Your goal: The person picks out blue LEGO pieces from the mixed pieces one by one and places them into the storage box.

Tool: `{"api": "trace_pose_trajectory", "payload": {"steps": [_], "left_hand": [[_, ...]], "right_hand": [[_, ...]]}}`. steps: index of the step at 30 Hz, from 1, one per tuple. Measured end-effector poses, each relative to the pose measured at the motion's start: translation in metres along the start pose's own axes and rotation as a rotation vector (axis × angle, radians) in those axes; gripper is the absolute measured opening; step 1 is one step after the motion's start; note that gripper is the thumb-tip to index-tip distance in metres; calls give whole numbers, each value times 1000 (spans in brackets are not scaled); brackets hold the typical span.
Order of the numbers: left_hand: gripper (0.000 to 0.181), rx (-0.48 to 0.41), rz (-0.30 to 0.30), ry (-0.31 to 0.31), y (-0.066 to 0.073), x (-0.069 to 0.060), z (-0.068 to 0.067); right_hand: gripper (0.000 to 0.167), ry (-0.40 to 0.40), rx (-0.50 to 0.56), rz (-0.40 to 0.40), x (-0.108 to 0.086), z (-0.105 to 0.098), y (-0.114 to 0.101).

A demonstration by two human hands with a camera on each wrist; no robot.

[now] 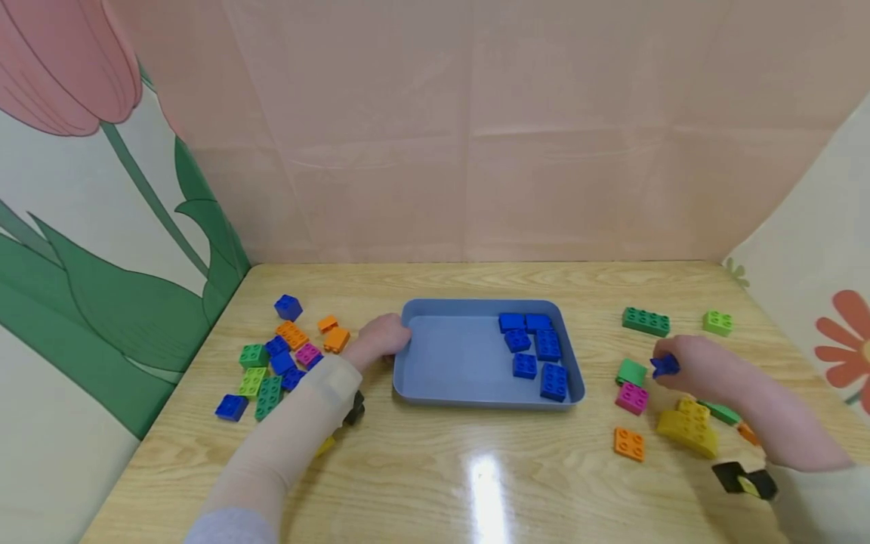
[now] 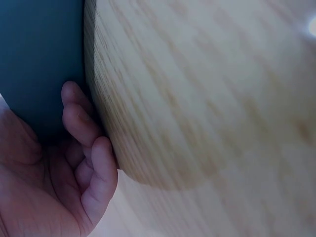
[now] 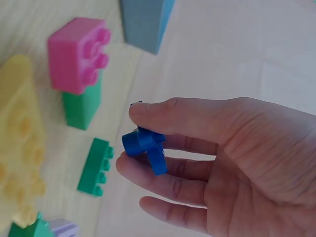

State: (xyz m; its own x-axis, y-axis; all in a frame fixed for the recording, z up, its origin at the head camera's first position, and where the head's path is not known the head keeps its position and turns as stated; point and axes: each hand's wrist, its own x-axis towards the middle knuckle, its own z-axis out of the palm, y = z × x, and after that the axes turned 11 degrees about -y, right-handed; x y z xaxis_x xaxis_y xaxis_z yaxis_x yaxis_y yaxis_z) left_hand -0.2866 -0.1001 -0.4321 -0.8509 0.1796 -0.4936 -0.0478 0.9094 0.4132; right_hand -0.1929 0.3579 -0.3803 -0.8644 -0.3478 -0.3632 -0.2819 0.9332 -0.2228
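Observation:
A blue-grey tray point(image 1: 448, 355) stands mid-table with several blue bricks point(image 1: 547, 344) in its right part. At its left end, my left hand point(image 1: 382, 336) grips the wall; in the left wrist view the fingers of that hand point(image 2: 74, 168) curl against the tray's side point(image 2: 39, 59). My right hand point(image 1: 693, 366) is right of the tray, pinching a small dark blue piece point(image 1: 665, 366) between thumb and fingers. The right wrist view shows this blue piece point(image 3: 148, 143), of irregular shape, at the fingertips of the hand point(image 3: 212, 153).
Left of the tray lie loose bricks in blue, orange point(image 1: 292, 335), green point(image 1: 268, 397) and pink. On the right are a pink brick point(image 1: 632, 398), an orange brick point(image 1: 629, 444), yellow pieces point(image 1: 688, 429), a long green brick point(image 1: 646, 322) and a lime brick point(image 1: 717, 323).

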Motion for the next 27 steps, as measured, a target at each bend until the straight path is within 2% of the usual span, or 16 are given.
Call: {"api": "trace_pose_trajectory", "payload": {"steps": [8, 15, 22, 25, 27], "left_hand": [[29, -8, 1, -1, -2, 3, 1], [29, -8, -5, -4, -2, 4, 1], [30, -13, 0, -1, -2, 3, 1], [30, -7, 2, 2, -3, 4, 2], [30, -3, 4, 6, -3, 5, 2]], "right_hand": [[32, 43, -60, -31, 3, -11, -32], [29, 138, -119, -113, 12, -16, -60], [32, 144, -155, -142, 24, -20, -95], [34, 146, -161, -201, 31, -17, -107], [33, 171, -202, -255, 35, -15, -114]]}}
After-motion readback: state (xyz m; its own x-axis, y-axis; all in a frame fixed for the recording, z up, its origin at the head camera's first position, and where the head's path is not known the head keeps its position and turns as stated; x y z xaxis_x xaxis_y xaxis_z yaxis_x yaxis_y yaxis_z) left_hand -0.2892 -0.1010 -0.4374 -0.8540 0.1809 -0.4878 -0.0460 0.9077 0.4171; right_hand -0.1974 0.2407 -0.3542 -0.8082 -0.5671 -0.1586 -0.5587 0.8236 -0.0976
